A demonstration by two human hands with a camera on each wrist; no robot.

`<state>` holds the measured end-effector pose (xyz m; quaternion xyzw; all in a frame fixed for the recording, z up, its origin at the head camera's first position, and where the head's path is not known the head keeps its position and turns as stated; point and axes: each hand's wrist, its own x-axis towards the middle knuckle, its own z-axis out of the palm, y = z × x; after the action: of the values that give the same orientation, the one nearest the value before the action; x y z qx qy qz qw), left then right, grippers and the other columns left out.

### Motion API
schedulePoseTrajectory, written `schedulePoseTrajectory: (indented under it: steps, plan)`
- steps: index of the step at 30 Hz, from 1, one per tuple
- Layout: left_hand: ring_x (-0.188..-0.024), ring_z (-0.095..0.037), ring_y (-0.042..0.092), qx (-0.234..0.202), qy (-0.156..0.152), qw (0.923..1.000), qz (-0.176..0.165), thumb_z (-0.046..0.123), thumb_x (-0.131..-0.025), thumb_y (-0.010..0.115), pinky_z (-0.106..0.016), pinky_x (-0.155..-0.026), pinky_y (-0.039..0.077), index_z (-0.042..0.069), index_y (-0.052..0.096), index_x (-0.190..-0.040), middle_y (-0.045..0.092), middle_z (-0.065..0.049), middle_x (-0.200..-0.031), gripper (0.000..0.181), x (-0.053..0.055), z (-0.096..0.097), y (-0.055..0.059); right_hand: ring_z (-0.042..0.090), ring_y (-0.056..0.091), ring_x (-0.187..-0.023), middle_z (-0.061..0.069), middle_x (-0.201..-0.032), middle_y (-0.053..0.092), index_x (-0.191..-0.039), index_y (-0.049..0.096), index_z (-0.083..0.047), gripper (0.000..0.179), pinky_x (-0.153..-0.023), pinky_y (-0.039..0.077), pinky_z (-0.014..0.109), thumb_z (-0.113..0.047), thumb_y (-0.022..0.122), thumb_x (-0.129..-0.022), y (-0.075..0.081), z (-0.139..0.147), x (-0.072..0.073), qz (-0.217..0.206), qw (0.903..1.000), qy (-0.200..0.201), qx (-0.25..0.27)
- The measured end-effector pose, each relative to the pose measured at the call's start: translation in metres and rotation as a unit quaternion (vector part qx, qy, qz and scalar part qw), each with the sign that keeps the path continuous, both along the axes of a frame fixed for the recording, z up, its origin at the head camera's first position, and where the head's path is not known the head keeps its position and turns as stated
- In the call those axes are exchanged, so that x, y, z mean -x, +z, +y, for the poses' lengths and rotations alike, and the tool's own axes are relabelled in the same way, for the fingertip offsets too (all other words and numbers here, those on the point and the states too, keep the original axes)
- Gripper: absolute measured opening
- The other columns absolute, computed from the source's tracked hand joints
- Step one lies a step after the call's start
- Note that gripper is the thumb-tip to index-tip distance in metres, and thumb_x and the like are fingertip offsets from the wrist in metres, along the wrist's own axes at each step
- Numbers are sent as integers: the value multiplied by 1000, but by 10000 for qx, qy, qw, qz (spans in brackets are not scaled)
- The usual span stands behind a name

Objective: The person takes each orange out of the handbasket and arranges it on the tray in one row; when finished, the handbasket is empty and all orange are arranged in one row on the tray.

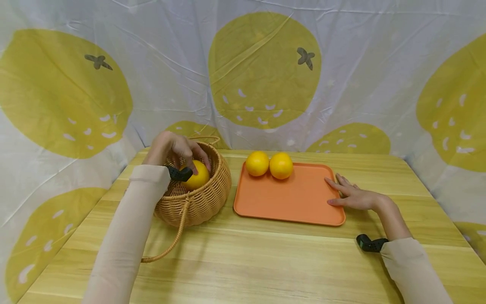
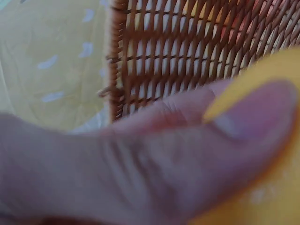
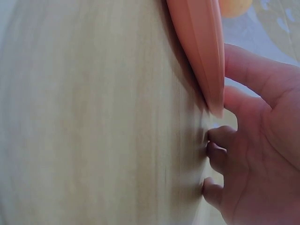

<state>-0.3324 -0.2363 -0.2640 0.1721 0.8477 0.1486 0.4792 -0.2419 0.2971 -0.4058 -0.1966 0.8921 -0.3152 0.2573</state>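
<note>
In the head view my left hand (image 1: 182, 147) reaches into a round wicker basket (image 1: 206, 204) and grips an orange (image 1: 197, 176) inside it. The left wrist view shows the thumb (image 2: 243, 126) pressed against that orange's skin, close to the woven wall. Two more oranges, one on the left (image 1: 257, 164) and one on the right (image 1: 281, 165), sit side by side at the back left of an orange-coloured tray (image 1: 288, 200). My right hand (image 1: 355, 196) rests at the tray's right edge. Its thumb and forefinger touch the rim, and other fingertips rest on the table.
The wooden table (image 1: 243, 261) carries the basket on the left and the tray in the middle. One basket handle (image 1: 176, 238) droops toward the front, the other (image 1: 210, 138) lies at the back. A fruit-printed cloth (image 1: 360, 84) hangs behind and at both sides.
</note>
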Motion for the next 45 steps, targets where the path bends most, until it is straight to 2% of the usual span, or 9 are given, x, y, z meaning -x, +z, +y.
schedulePoseTrajectory:
  steps: [3, 7, 9, 12, 16, 23, 31, 36, 45]
  plan:
    - [-141, -34, 41, 68, -232, 9995, 191, 29, -96, 75, -46, -96, 56, 19, 58, -146, 31, -12, -166, 54, -3, 0, 11, 57, -26, -149, 33, -165, -25, -166, 5, -2, 94, -112, -14, 78, -43, 62, -102, 0, 0, 0, -3, 10000, 4, 38]
    - [-115, -23, 55, -28, -368, 9984, 419, 32, -95, 75, -37, -83, 58, 15, 54, -150, 40, -12, -159, 61, -10, -3, 27, 56, -27, -149, 33, -165, -25, -166, 6, -3, 95, -112, -15, 78, -44, 62, -102, 0, 1, 0, 50, 10000, 34, 42]
    - [-104, -19, 56, -173, -385, 9974, 588, 32, -96, 74, -33, -78, 56, 13, 52, -152, 45, -13, -154, 63, -15, -6, 35, 57, -26, -149, 33, -165, -25, -166, 5, -2, 94, -112, -15, 78, -42, 63, -102, 0, 0, 0, 81, 10000, 52, 19]
    - [-107, -20, 57, -618, -299, 9931, 949, 29, -96, 74, -34, -81, 55, 10, 51, -152, 49, -15, -151, 63, -24, -14, 47, 58, -26, -149, 33, -165, -24, -165, 5, -2, 94, -111, -14, 79, -41, 63, -102, 0, 0, -1, 55, 10000, 37, -1]
    - [-126, -26, 52, -1383, -114, 9777, 1577, 24, -100, 68, -41, -99, 49, 12, 54, -149, 52, -14, -149, 53, -34, -26, 58, 59, -25, -149, 34, -166, -23, -166, 7, -2, 95, -112, -14, 79, -42, 64, -101, 2, -1, -1, -4, 10000, -26, -18]
    - [-128, -25, 54, -2393, 374, 9429, 2284, 18, -103, 63, -47, -109, 40, 19, 46, -153, 53, -7, -151, 53, -42, -24, 61, 60, -24, -149, 34, -166, -21, -166, 8, -3, 92, -112, -13, 79, -39, 64, -102, 2, -2, -2, -14, 10000, -41, -46]
    - [-121, -25, 54, -2971, 1421, 9043, 2716, 23, -103, 62, -33, -94, 51, 20, 41, -157, 48, -12, -148, 58, -42, 29, 61, 58, -24, -150, 34, -166, -22, -166, 8, -2, 92, -114, -14, 77, -40, 63, -102, 2, -3, -3, 0, 10000, -38, -32]
    - [-117, -26, 53, -3239, 1843, 8803, 2936, 25, -104, 61, -36, -91, 48, 16, 38, -157, 49, -15, -146, 59, -42, 75, 62, 56, -25, -150, 33, -166, -23, -166, 7, -2, 93, -114, -14, 77, -41, 63, -102, 1, -1, -2, -15, 10000, -23, 14]
    - [-115, -28, 54, -3679, 2031, 8637, 2783, 27, -108, 55, -42, -92, 49, 18, 30, -161, 47, -14, -148, 59, -41, 156, 52, 49, -27, -154, 24, -169, -26, -168, 6, -16, 100, -117, -14, 74, -61, 60, -97, -18, 15, 9, 108, 9999, -66, -104]
